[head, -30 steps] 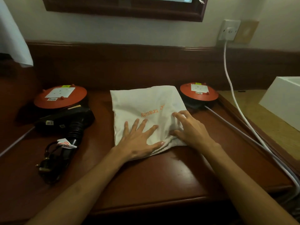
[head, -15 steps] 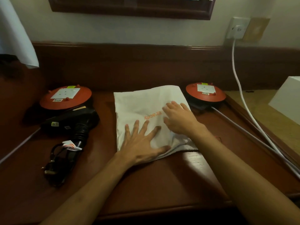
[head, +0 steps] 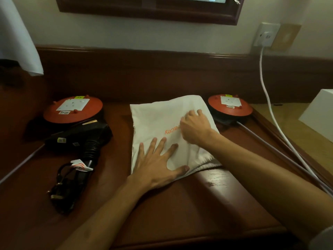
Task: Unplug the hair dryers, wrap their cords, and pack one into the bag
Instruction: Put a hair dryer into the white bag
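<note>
The white bag (head: pixel 167 127) lies flat in the middle of the dark wooden desk (head: pixel 207 204), its long axis running from the person toward the wall, with the gathered mouth at the near edge, just right of the left hand (head: pixel 158 163). That hand presses flat on the bag's near half, fingers straight and spread, holding nothing; the right hand (head: pixel 194 127) rests farther up on the bag's right side with its fingers bent onto the cloth — whether it pinches a fold or only presses, I cannot tell. The bag looks full, so one dryer is probably inside already, though nothing of it shows. The black hair dryer (head: pixel 81 139) lies well to the left of the bag, handle pointing toward the person and its cord (head: pixel 66 186) bundled at the handle's end with a white tag; it is nearer the left hand, so a move to it would go sideways left. Orange letters on the bag read upside down — only "acey" is clear, the rest hidden by the right hand. Two red cable reels, one left (head: pixel 72 110) and one right (head: pixel 230 105), carry white socket plates and small labels too small to read. A white cable (head: pixel 266 98) hangs from the wall socket (head: pixel 266 34).
</note>
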`<state>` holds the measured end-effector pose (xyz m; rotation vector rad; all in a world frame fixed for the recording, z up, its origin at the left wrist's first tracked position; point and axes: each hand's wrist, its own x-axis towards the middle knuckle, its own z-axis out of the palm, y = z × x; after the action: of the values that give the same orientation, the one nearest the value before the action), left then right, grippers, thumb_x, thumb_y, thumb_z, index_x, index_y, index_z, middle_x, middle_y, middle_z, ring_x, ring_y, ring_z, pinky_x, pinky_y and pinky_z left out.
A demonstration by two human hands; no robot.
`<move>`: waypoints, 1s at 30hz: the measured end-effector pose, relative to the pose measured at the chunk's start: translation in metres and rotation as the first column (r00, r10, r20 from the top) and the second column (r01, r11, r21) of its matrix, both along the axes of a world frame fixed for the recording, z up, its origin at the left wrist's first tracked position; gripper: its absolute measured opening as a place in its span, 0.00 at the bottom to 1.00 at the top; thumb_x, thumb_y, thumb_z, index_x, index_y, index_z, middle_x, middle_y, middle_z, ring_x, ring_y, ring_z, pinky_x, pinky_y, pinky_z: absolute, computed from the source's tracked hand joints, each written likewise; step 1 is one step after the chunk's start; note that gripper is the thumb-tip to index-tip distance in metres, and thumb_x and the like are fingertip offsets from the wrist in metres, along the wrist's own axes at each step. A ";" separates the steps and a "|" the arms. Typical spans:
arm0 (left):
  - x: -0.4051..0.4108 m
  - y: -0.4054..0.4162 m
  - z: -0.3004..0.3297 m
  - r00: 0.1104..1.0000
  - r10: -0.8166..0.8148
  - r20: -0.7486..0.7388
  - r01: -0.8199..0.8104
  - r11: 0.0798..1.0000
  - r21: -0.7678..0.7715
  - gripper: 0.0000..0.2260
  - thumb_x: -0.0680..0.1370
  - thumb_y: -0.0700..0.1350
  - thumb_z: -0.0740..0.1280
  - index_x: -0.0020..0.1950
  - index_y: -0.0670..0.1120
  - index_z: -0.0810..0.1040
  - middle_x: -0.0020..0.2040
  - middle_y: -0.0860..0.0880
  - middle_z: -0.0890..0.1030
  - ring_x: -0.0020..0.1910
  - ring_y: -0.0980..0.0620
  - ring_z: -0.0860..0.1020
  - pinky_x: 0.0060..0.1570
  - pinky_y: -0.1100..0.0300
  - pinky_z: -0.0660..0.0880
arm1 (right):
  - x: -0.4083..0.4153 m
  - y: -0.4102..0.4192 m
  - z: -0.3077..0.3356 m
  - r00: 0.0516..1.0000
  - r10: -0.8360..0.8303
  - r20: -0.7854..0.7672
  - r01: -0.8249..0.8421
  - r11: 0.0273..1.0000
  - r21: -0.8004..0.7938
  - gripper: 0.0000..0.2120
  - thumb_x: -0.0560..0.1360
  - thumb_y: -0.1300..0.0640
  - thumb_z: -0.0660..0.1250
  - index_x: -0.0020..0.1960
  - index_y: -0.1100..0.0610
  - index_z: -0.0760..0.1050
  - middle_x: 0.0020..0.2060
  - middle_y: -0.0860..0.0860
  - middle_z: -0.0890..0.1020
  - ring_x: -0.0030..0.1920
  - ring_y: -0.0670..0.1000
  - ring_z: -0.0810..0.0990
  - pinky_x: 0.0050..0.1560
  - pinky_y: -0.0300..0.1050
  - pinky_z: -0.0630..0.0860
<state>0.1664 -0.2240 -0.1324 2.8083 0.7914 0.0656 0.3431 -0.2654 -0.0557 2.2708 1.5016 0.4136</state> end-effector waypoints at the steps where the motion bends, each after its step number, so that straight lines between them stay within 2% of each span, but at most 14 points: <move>1: 0.000 0.000 0.000 1.000 0.004 0.001 -0.004 1.000 0.004 0.42 0.68 0.82 0.43 0.79 0.67 0.41 0.82 0.54 0.38 0.80 0.49 0.33 0.74 0.36 0.32 | 0.008 0.001 0.001 0.998 0.028 -0.051 -0.024 0.997 0.077 0.25 0.82 0.54 0.60 0.77 0.61 0.63 0.77 0.64 0.62 0.77 0.65 0.61 0.76 0.64 0.59; 4: -0.001 -0.001 -0.001 1.000 0.009 -0.015 -0.009 1.000 0.010 0.42 0.68 0.82 0.43 0.79 0.67 0.40 0.82 0.54 0.37 0.79 0.49 0.31 0.74 0.36 0.32 | 0.029 -0.001 -0.012 0.985 0.030 -0.171 -0.013 0.995 0.096 0.36 0.82 0.60 0.61 0.82 0.56 0.44 0.81 0.60 0.41 0.81 0.65 0.43 0.78 0.66 0.52; 6: -0.001 -0.001 -0.002 1.000 0.007 -0.023 -0.007 1.000 0.021 0.42 0.68 0.82 0.42 0.79 0.67 0.39 0.82 0.54 0.35 0.79 0.49 0.30 0.74 0.36 0.32 | 0.036 0.000 -0.025 0.978 -0.014 -0.207 0.029 0.997 0.069 0.41 0.81 0.61 0.62 0.82 0.54 0.37 0.80 0.58 0.34 0.80 0.63 0.35 0.78 0.68 0.47; 8: 0.000 0.000 -0.003 1.000 0.007 -0.017 -0.007 1.000 0.027 0.41 0.69 0.81 0.41 0.79 0.67 0.38 0.82 0.54 0.35 0.79 0.49 0.30 0.74 0.36 0.32 | 0.037 0.007 -0.031 0.977 -0.065 -0.202 0.075 0.996 0.044 0.48 0.79 0.57 0.67 0.81 0.55 0.33 0.79 0.58 0.31 0.79 0.64 0.32 0.76 0.70 0.46; 10: -0.001 -0.001 -0.003 1.000 0.005 -0.017 -0.004 0.999 0.036 0.39 0.71 0.80 0.41 0.79 0.67 0.38 0.82 0.54 0.35 0.79 0.49 0.30 0.74 0.36 0.32 | 0.035 0.018 -0.033 0.975 -0.114 -0.192 0.122 0.992 0.033 0.52 0.77 0.52 0.71 0.81 0.55 0.33 0.79 0.58 0.30 0.79 0.64 0.32 0.74 0.74 0.49; 15: 0.001 0.001 -0.003 0.999 0.026 -0.027 -0.026 0.999 0.030 0.39 0.71 0.79 0.41 0.79 0.67 0.39 0.82 0.55 0.36 0.79 0.50 0.31 0.74 0.37 0.32 | 0.033 0.029 -0.035 0.960 -0.171 -0.222 0.186 0.981 0.050 0.45 0.80 0.51 0.64 0.81 0.51 0.34 0.79 0.54 0.30 0.79 0.64 0.32 0.68 0.81 0.54; 18: 0.001 0.001 0.000 0.999 0.031 -0.020 -0.031 0.999 0.020 0.40 0.70 0.80 0.42 0.79 0.68 0.41 0.82 0.55 0.38 0.79 0.50 0.32 0.74 0.37 0.32 | 0.037 0.021 -0.024 0.942 -0.095 -0.322 0.129 0.988 0.087 0.37 0.82 0.52 0.59 0.82 0.52 0.40 0.81 0.54 0.36 0.80 0.64 0.37 0.69 0.81 0.53; 21: -0.005 0.001 0.006 0.998 -0.006 0.063 0.005 1.000 0.011 0.40 0.70 0.80 0.47 0.80 0.65 0.52 0.83 0.53 0.46 0.81 0.50 0.40 0.77 0.39 0.37 | 0.039 -0.007 -0.007 0.883 0.026 -0.469 0.127 0.948 0.292 0.26 0.84 0.49 0.55 0.80 0.52 0.55 0.81 0.53 0.54 0.81 0.58 0.50 0.75 0.73 0.53; 24: -0.019 0.012 0.017 0.956 -0.023 0.293 0.037 0.998 -0.044 0.36 0.71 0.77 0.57 0.73 0.59 0.71 0.81 0.51 0.59 0.81 0.51 0.51 0.79 0.43 0.50 | 0.032 -0.063 -0.004 0.817 0.103 -0.567 0.236 0.837 0.493 0.24 0.83 0.43 0.57 0.75 0.52 0.66 0.73 0.52 0.70 0.74 0.55 0.65 0.72 0.62 0.60; 26: -0.041 0.019 0.021 0.882 0.102 0.460 -0.069 0.994 -0.087 0.28 0.72 0.71 0.65 0.66 0.57 0.77 0.76 0.50 0.67 0.77 0.49 0.59 0.74 0.45 0.61 | 0.027 -0.109 -0.012 0.777 0.042 -0.628 0.349 0.802 0.485 0.24 0.80 0.38 0.59 0.68 0.52 0.70 0.62 0.51 0.74 0.64 0.54 0.70 0.65 0.58 0.68; 27: -0.053 0.020 0.022 0.856 0.189 0.481 -0.167 0.982 -0.089 0.26 0.73 0.67 0.68 0.65 0.55 0.77 0.73 0.48 0.70 0.74 0.48 0.62 0.71 0.46 0.66 | 0.024 -0.129 -0.019 0.751 -0.009 -0.660 0.396 0.806 0.440 0.24 0.78 0.35 0.61 0.64 0.52 0.71 0.58 0.51 0.73 0.60 0.53 0.70 0.62 0.56 0.71; 28: -0.066 0.016 0.021 0.851 0.281 0.444 -0.279 0.958 -0.073 0.25 0.74 0.65 0.70 0.66 0.53 0.76 0.70 0.47 0.72 0.70 0.46 0.64 0.67 0.47 0.68 | 0.021 -0.146 -0.028 0.732 -0.056 -0.679 0.425 0.816 0.391 0.24 0.77 0.34 0.63 0.60 0.53 0.71 0.55 0.50 0.72 0.57 0.52 0.70 0.58 0.55 0.73; 30: -0.088 -0.001 0.021 0.861 0.455 0.228 -0.476 0.879 0.041 0.30 0.74 0.68 0.66 0.67 0.49 0.72 0.65 0.43 0.73 0.65 0.43 0.67 0.61 0.49 0.69 | 0.013 -0.165 -0.046 0.717 -0.074 -0.694 0.436 0.824 0.363 0.20 0.76 0.36 0.67 0.52 0.54 0.73 0.48 0.50 0.72 0.50 0.52 0.71 0.50 0.51 0.74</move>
<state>0.0784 -0.2246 -0.1115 2.5626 1.4253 0.4859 0.3561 -0.4303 -0.1022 3.2576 1.4102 -0.1419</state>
